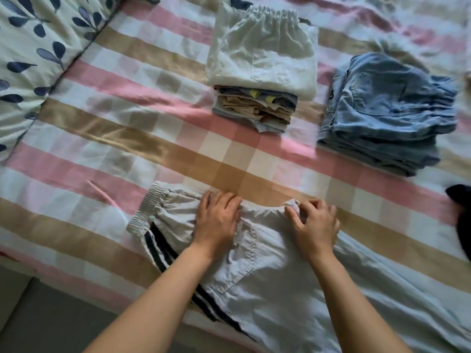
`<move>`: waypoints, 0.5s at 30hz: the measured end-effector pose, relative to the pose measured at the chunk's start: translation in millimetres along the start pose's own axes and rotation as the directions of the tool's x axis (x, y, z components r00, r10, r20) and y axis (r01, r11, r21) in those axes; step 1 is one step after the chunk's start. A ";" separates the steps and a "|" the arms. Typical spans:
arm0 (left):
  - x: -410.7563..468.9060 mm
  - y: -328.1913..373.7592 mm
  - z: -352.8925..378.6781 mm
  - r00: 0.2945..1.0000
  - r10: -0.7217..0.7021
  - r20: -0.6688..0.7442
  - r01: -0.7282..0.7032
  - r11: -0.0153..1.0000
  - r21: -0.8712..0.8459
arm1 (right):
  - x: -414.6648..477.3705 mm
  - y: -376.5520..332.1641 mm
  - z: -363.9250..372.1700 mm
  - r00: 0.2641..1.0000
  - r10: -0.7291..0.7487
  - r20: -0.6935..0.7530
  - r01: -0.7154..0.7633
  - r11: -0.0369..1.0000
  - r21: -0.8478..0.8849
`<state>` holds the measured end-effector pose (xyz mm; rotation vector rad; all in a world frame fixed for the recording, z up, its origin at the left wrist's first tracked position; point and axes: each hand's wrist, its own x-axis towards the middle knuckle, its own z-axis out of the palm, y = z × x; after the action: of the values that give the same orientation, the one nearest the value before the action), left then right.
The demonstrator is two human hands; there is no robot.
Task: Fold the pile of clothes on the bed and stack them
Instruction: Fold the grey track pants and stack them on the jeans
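**Pale trousers under both hands, two stacks behind**

Pale grey trousers (254, 271) with a gathered waistband and two dark side stripes lie low in the frame on the checked bed (102, 154). The left hand (216, 220) presses flat on them; the right hand (316, 225) pinches a fabric edge. Two folded stacks sit above: a white-topped one (262, 62) (upper centre) and a denim one (387, 110), upper right.

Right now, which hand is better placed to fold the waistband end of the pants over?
Left. The left hand rests nearest the waistband; the right hand pinches the pants' far edge.
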<state>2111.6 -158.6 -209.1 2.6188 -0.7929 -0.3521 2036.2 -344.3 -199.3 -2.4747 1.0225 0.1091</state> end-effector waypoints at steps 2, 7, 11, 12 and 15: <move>-1.9 -4.6 7.0 0.999 -0.017 0.031 0.016 0.998 0.054 | 7.9 1.7 0.6 0.999 -0.013 -0.037 0.015 0.997 0.072; -6.5 -25.6 20.0 0.987 -0.114 0.115 0.084 0.969 0.234 | 33.7 0.4 3.2 0.990 0.137 -0.044 -0.132 0.987 0.096; -4.3 -23.0 14.6 0.992 -0.097 0.079 0.082 0.982 0.169 | 33.0 -2.5 2.1 0.994 0.106 -0.033 -0.105 0.993 0.053; -3.7 -22.5 6.3 0.997 -0.081 0.018 0.078 0.987 0.144 | 29.8 -2.2 0.0 0.996 0.082 -0.037 -0.079 0.994 0.071; -5.6 -44.0 -24.5 0.944 -0.189 -0.271 0.228 0.966 0.120 | 21.2 -1.3 -2.0 0.999 0.004 0.054 -0.004 1.000 0.005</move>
<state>2136.4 -114.6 -205.1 2.8204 -0.4718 -0.0038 2052.1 -358.1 -202.0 -2.4511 1.0040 0.1734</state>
